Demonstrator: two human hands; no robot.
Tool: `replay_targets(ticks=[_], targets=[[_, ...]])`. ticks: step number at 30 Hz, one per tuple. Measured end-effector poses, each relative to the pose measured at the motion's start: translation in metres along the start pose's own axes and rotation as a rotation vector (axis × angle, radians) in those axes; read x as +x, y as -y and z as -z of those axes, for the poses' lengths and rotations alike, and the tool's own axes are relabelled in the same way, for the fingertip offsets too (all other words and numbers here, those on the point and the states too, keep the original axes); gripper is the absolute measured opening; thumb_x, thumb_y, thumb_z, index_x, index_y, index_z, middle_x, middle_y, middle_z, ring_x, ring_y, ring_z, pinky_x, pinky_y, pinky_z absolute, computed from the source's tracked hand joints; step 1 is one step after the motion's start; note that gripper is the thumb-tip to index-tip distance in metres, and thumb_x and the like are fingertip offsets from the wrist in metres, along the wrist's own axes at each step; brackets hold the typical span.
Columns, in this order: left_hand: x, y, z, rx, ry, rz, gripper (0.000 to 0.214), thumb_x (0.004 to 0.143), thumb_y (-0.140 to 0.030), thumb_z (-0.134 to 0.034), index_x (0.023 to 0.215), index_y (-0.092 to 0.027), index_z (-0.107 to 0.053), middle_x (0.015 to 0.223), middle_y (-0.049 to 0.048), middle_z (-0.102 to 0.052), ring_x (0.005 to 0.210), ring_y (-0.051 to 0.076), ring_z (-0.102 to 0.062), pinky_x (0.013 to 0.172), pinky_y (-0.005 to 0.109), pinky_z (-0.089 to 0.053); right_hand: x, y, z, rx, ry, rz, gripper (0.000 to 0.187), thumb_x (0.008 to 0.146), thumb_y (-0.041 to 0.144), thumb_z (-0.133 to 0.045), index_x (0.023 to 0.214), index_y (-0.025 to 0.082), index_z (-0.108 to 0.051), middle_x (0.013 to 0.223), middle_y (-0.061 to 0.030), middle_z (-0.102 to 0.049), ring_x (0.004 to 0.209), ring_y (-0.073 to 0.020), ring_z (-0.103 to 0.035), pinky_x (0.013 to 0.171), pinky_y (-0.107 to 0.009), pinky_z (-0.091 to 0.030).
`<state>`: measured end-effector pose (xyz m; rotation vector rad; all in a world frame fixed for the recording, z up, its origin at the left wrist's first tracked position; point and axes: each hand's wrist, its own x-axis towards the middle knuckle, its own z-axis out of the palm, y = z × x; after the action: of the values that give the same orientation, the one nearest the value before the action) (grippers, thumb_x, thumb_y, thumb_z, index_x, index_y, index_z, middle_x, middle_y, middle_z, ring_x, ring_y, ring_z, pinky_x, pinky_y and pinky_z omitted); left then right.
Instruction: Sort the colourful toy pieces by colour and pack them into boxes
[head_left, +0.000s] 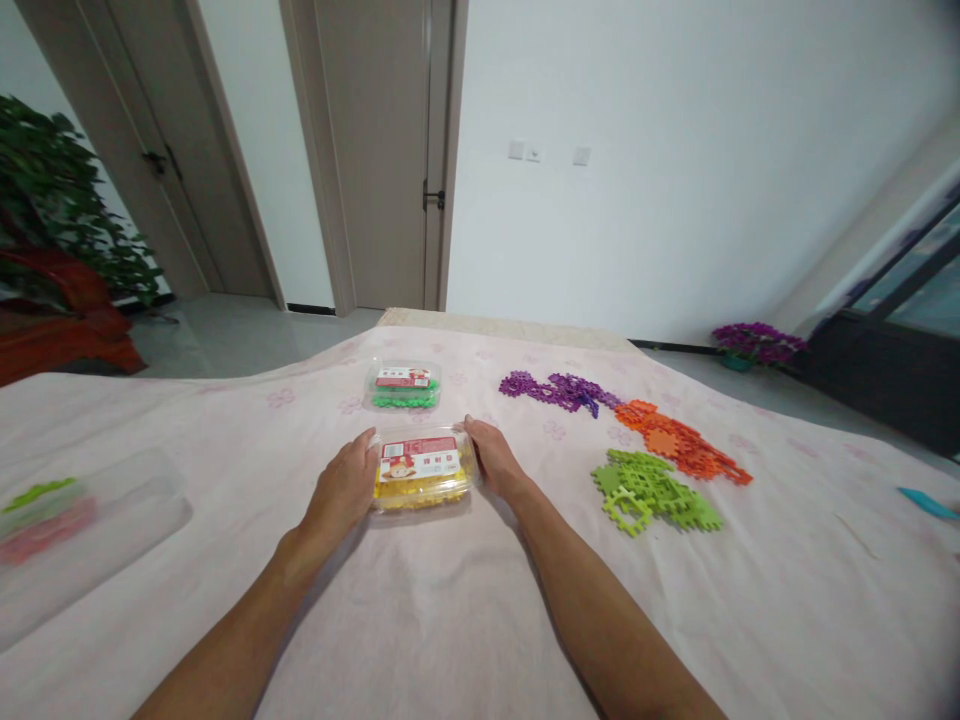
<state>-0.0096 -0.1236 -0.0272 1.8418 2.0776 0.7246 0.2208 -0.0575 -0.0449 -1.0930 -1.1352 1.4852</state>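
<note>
A clear plastic box (424, 468) with a red and white label has yellow pieces inside and its lid on. My left hand (343, 487) grips its left side, and my right hand (491, 455) holds the right side, fingers curled round the edge. Just behind it sits a similar clear box (403, 385) holding green pieces. To the right lie loose piles of flat toothed pieces: purple ones (559, 390), orange ones (679, 440) and lime green ones (652, 490).
A translucent bin (142, 500) with green and pink things inside stands at the left. A pale pink flowered cloth (420, 620) covers the surface. A blue object (928, 502) lies at the far right. Beyond are a door (375, 150) and a potted purple plant (757, 342).
</note>
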Motion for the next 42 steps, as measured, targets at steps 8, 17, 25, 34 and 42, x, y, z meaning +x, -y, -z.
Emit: replay_targets(ticks=[8,17,25,34,42], targets=[[0.002,0.0,0.001,-0.113,0.045,0.064,0.056,0.099,-0.042,-0.024,0.135,-0.014,-0.056,0.137,0.0167,-0.064,0.126,0.027,-0.06,0.106,0.037,-0.043,0.003,0.001,-0.002,0.005,-0.018,-0.019,0.032,0.075,0.05,-0.07,0.073,0.019,-0.059,0.051,0.0053,-0.05,0.048,-0.011,-0.046,0.048,-0.023,-0.032],[0.004,0.001,-0.003,-0.186,0.011,0.048,0.049,0.097,-0.043,-0.028,0.123,-0.017,-0.06,0.128,0.0152,-0.069,0.119,0.025,-0.063,0.103,0.037,-0.045,0.007,0.003,-0.005,-0.04,0.003,0.068,0.021,0.069,0.037,-0.064,0.065,0.02,-0.052,0.056,0.0058,-0.051,0.052,-0.0098,-0.043,0.051,-0.024,-0.031],[0.005,0.007,-0.004,-0.396,0.052,0.122,0.048,0.095,-0.049,-0.035,0.119,-0.019,-0.063,0.119,0.0128,-0.072,0.106,0.026,-0.068,0.088,0.037,-0.053,0.004,0.004,0.007,0.024,0.075,-0.075,0.036,0.08,0.053,-0.066,0.074,0.019,-0.057,0.053,0.0063,-0.046,0.043,-0.0077,-0.035,0.04,-0.02,-0.022],[-0.003,0.002,-0.009,-0.756,0.093,0.104,0.054,0.087,-0.067,-0.049,0.101,-0.019,-0.07,0.112,0.0113,-0.075,0.115,0.029,-0.066,0.1,0.04,-0.052,-0.016,0.023,0.04,-0.197,0.37,-0.219,0.058,0.087,0.074,-0.057,0.085,0.017,-0.07,0.075,-0.0083,-0.068,0.064,-0.0172,-0.059,0.05,-0.025,-0.05],[-0.006,-0.006,-0.028,-1.098,0.031,0.141,0.065,0.083,-0.067,-0.059,0.124,-0.016,-0.067,0.132,0.0111,-0.069,0.126,0.028,-0.061,0.108,0.042,-0.048,-0.033,0.045,0.029,-0.174,0.467,-0.135,0.058,0.08,0.066,-0.07,0.123,0.028,-0.067,0.097,-0.0061,-0.072,0.084,-0.0223,-0.067,0.062,-0.03,-0.056]])
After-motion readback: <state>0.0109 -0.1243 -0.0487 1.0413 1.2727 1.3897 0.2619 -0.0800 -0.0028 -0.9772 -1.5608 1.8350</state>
